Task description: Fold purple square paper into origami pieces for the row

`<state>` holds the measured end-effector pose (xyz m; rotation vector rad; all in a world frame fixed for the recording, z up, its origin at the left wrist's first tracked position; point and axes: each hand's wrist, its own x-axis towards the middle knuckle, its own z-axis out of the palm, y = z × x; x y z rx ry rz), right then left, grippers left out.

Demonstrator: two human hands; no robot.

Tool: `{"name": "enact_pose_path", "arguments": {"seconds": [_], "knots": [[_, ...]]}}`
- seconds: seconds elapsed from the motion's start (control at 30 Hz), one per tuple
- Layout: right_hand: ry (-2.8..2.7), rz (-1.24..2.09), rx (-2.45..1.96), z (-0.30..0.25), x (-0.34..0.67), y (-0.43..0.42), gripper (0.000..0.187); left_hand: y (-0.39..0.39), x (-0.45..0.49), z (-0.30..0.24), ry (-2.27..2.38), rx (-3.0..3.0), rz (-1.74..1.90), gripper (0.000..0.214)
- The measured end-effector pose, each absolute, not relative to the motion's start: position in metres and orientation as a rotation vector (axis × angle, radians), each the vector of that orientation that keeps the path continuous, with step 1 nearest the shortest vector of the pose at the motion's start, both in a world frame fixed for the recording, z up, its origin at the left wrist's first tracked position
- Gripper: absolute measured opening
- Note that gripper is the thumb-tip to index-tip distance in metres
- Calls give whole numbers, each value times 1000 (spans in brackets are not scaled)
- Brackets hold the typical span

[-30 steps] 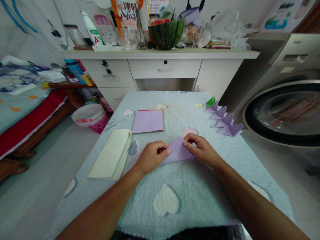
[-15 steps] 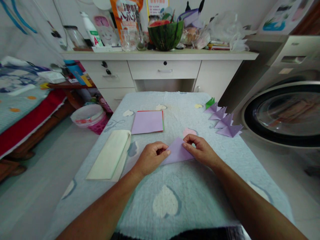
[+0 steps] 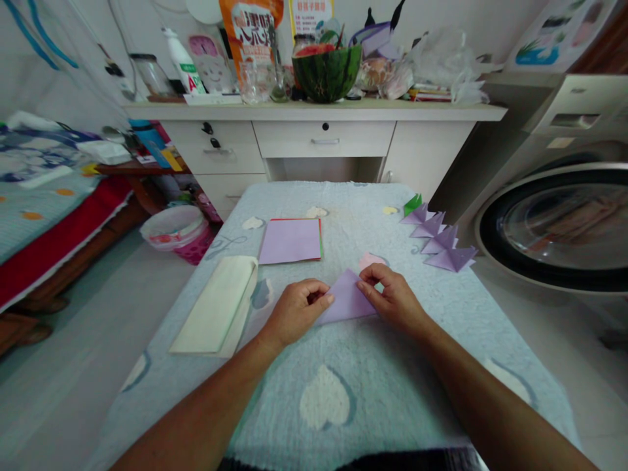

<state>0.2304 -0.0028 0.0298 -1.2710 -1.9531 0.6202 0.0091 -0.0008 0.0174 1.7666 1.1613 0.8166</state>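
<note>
— So, what've you got there?

— One purple paper (image 3: 347,299), both hands on it. My left hand (image 3: 300,306) pinches its left side, thumb on top, other fingers curled. My right hand (image 3: 395,299) has the right side between thumb and forefinger, up near the peak.

— And where's it sitting?

— Between my fingertips, above the cloth (image 3: 363,379). It's a triangle shape pointing away from me, partly covered by my hands. Can't tell whether its lower edge touches down.

— What else is near you?

— Beyond my left fingers, a stack (image 3: 290,241), purple on top with red and green edges peeking out. Left of that hand, a pale folded piece (image 3: 213,307). Off past my right fingers, spiky purple folds (image 3: 449,254) in a row, with a green one (image 3: 412,205) at the far end. Way beyond my fingertips, a cut watermelon (image 3: 328,73).
</note>
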Motion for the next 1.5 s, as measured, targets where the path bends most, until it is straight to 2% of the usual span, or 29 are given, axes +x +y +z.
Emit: {"name": "enact_pose_path", "arguments": {"seconds": [0.47, 1.5], "knots": [[-1912, 763, -1213, 30, 233, -3, 14, -2, 9, 22, 1148, 1778, 825, 20], [-1919, 837, -1126, 31, 234, -4, 16, -4, 9, 20, 1135, 1765, 765, 22]]}}
